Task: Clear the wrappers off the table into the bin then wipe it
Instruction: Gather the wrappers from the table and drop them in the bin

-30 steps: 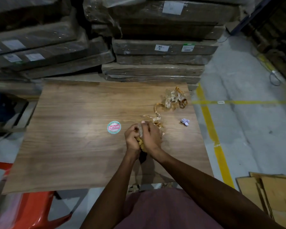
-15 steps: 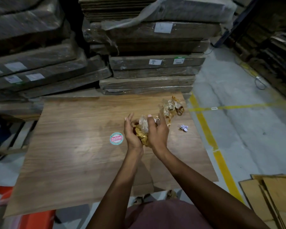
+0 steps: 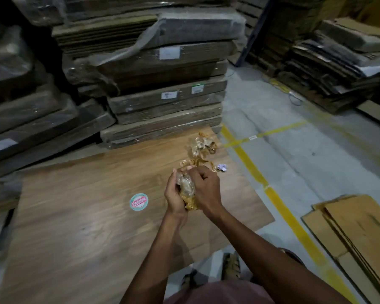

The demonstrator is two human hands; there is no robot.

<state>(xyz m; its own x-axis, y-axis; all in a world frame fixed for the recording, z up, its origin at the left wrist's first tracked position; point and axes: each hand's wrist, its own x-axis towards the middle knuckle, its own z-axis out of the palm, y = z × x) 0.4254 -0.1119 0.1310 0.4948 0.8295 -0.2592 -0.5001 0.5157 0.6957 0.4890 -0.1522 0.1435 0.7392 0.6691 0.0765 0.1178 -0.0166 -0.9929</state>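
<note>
Both hands, left hand and right hand, fingers closed round a wrapper bundle; compress firmly before collecting remaining wrappers on the table.

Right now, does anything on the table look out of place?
Yes. Loose crumpled wrappers still lie near the far right corner of the table, with a small purple scrap beside them. A round sticker sits mid-table.

I am seeing both hands pressing a bundle of wrappers between them above the counter: left hand cupping it, right hand curling over it. More wrappers and a crumpled purple scrap are lying near the counter's far right corner, a round sticker just left of the hands.
</note>
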